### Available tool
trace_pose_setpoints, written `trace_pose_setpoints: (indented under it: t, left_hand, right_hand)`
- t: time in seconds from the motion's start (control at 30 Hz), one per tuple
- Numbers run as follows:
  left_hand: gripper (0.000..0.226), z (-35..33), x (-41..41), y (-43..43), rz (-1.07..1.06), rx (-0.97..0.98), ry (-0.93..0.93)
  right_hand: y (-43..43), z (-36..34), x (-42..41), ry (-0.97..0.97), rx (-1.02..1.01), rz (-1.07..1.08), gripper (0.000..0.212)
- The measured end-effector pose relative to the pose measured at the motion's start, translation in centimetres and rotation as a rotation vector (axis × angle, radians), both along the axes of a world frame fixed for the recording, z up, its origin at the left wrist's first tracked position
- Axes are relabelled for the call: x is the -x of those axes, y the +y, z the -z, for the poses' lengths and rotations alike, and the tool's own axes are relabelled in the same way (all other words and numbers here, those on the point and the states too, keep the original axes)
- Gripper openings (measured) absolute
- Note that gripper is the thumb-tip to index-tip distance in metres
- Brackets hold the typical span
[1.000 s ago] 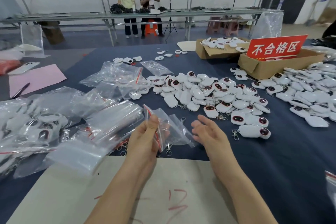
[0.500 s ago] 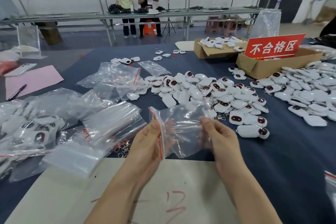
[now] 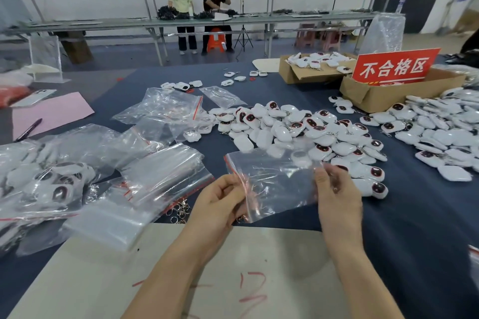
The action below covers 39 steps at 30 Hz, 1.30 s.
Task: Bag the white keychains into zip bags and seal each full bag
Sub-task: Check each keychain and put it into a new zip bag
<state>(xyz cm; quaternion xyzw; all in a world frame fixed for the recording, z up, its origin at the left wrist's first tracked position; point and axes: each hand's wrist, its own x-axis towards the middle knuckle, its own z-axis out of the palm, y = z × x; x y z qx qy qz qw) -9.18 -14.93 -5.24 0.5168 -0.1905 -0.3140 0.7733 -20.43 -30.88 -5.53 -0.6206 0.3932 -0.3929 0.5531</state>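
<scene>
An empty clear zip bag (image 3: 274, 181) with a red seal strip is stretched flat between my hands above the table edge. My left hand (image 3: 220, 202) pinches its red-striped mouth end. My right hand (image 3: 337, 194) pinches the opposite end. Just beyond the bag lies a pile of white keychains (image 3: 305, 132) with dark red faces. More white keychains (image 3: 440, 132) spread at the right. A stack of empty zip bags (image 3: 145, 189) lies to the left, beside filled bags (image 3: 46, 179) of keychains.
Two cardboard boxes (image 3: 388, 96) stand at the back right, one with a red sign (image 3: 394, 66). A pale board (image 3: 233, 280) with red marks lies under my forearms. A pink sheet (image 3: 51, 111) and pen sit far left. Two people stand at a far bench.
My right hand took hold of the bag's far end, and both hands pulled the crumpled bag out flat and lifted it a little toward the keychain pile.
</scene>
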Motion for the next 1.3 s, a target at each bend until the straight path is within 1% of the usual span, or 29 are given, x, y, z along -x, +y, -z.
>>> trace_pose_setpoints:
  t: [0.03,0.07,0.13,0.17,0.2,0.23,0.3,0.37,0.43,0.5,0.53,0.6,0.67,0.73,0.77,0.83,0.9,0.93,1.0,1.07,1.13,1.17,1.23,1.27,1.3]
  left_hand:
    - [0.028,0.1,0.2,-0.2,0.000,-0.034,-0.057]
    - [0.023,0.1,0.4,-0.4,0.005,-0.081,-0.127]
    - [0.008,0.2,0.7,-0.7,0.013,-0.178,-0.252]
    - [0.005,0.3,0.8,-0.7,0.017,-0.223,-0.314]
    - [0.010,0.5,0.9,-0.7,0.016,-0.263,-0.380]
    - [0.012,0.6,0.9,-0.6,0.011,-0.291,-0.430]
    - [0.013,0.8,1.2,-0.5,-0.011,-0.318,-0.497]
    - [0.016,1.0,1.4,-0.5,-0.057,-0.352,-0.538]
    - [0.016,1.0,1.5,-0.7,-0.094,-0.372,-0.550]
    - [0.020,1.1,1.7,-0.8,-0.083,-0.341,-0.540]
    - [0.017,1.1,1.8,-0.8,-0.080,-0.313,-0.559]
    - [0.005,1.0,2.0,-0.7,-0.144,-0.281,-0.629]
    - [0.011,1.1,1.7,-0.6,-0.279,-0.270,-0.656]
    - [0.010,1.3,1.4,-0.5,-0.378,-0.255,-0.685]
    - [0.014,1.1,1.4,-0.3,-0.406,-0.259,-0.737]
    - [0.033,0.9,1.5,-0.1,-0.441,-0.288,-0.893]
    - [0.035,0.9,1.5,-0.1,-0.454,-0.377,-1.033]
    - [0.038,1.0,1.5,-0.1,-0.459,-0.431,-1.062]
    - [0.036,1.1,1.3,-0.3,-0.432,-0.465,-1.017]
    - [0.024,0.9,1.2,-0.3,-0.344,-0.411,-0.895]
    - [0.018,0.5,1.3,-0.2,-0.244,-0.351,-0.788]
    - [0.019,0.3,1.4,-0.2,-0.206,-0.326,-0.754]
    - [0.021,0.0,1.5,0.0,-0.128,-0.293,-0.700]
    - [0.022,-0.2,1.7,0.1,-0.079,-0.285,-0.677]
    - [0.024,-0.4,1.8,0.2,-0.029,-0.284,-0.659]
  right_hand:
    - [0.4,-0.1,0.2,0.125,0.184,0.048,0.022]
    - [0.9,-0.2,0.1,0.197,0.378,0.059,0.032]
    - [2.6,-0.8,-0.2,0.176,0.739,-0.021,0.035]
    - [3.6,-1.0,-0.5,0.148,0.869,-0.082,0.035]
    - [4.3,-0.9,-0.8,0.136,0.934,-0.140,0.037]
    - [5.0,-0.8,-1.0,0.151,0.932,-0.204,0.040]
    - [5.8,-0.7,-1.3,0.227,0.806,-0.308,0.045]
    - [5.9,-0.2,-1.2,0.282,0.707,-0.339,0.040]
    - [5.9,-0.1,-1.1,0.290,0.725,-0.287,0.030]
    - [5.7,-0.1,-1.1,0.304,0.747,-0.239,0.023]
    - [5.6,0.0,-1.1,0.301,0.752,-0.218,0.019]
    - [5.2,0.0,-1.0,0.295,0.739,-0.155,0.012]
    - [4.9,-0.1,-0.9,0.272,0.700,-0.076,0.010]
    - [4.6,-0.1,-0.9,0.223,0.636,-0.053,0.014]
    - [4.5,-0.1,-1.0,0.196,0.575,-0.068,0.018]
    - [4.5,-0.2,-1.1,0.142,0.483,-0.123,0.019]
    - [4.9,-0.3,-1.2,0.087,0.516,-0.146,0.008]
    - [5.2,-0.3,-1.2,0.053,0.538,-0.156,0.004]
    - [5.7,-0.2,-1.3,-0.018,0.561,-0.185,0.008]
    - [5.9,0.0,-1.4,-0.060,0.541,-0.267,0.014]
    - [5.8,0.1,-1.4,-0.045,0.542,-0.351,0.023]
    - [5.6,0.0,-1.2,-0.033,0.583,-0.323,0.029]
    - [4.5,0.0,-0.8,0.008,0.635,-0.147,0.031]
    - [3.6,-0.1,-0.6,0.038,0.601,-0.056,0.032]
    - [2.8,-0.2,-0.3,0.083,0.539,-0.004,0.042]
